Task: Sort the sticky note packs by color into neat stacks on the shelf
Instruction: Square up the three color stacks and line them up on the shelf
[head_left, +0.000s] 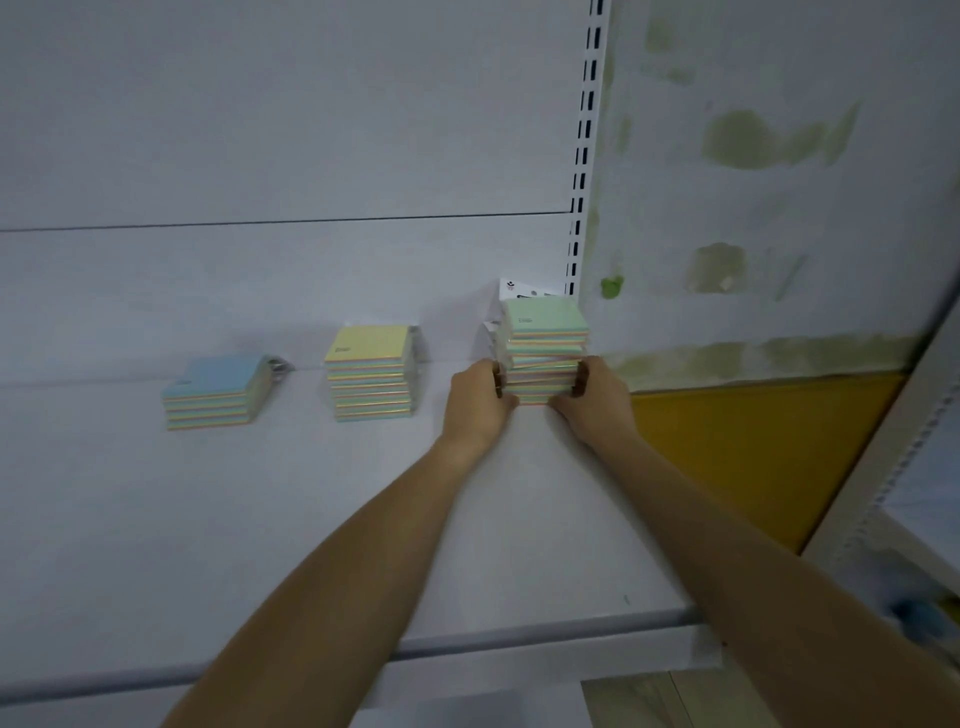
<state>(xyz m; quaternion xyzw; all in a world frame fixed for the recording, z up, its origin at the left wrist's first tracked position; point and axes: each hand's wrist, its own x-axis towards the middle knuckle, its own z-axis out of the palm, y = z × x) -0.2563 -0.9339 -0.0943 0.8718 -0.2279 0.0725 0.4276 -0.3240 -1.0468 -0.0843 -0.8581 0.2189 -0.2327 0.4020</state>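
Three stacks of sticky note packs stand on the white shelf (260, 519). A tall green-topped stack (545, 332) is at the right, near the shelf's upright. My left hand (475, 402) grips its left side and my right hand (592, 397) grips its right side, both low on the stack. A yellow-topped stack (371, 374) stands in the middle, apart from my hands. A shorter blue-topped stack (215, 392) sits further left. The lowest packs of the green stack are partly hidden by my fingers.
A slotted white upright (584, 156) rises behind the green stack. White packaging (511, 288) leans against the back panel behind that stack. A small dark clip-like item (278, 364) lies behind the blue stack. A stained wall and yellow panel (753, 447) are at right.
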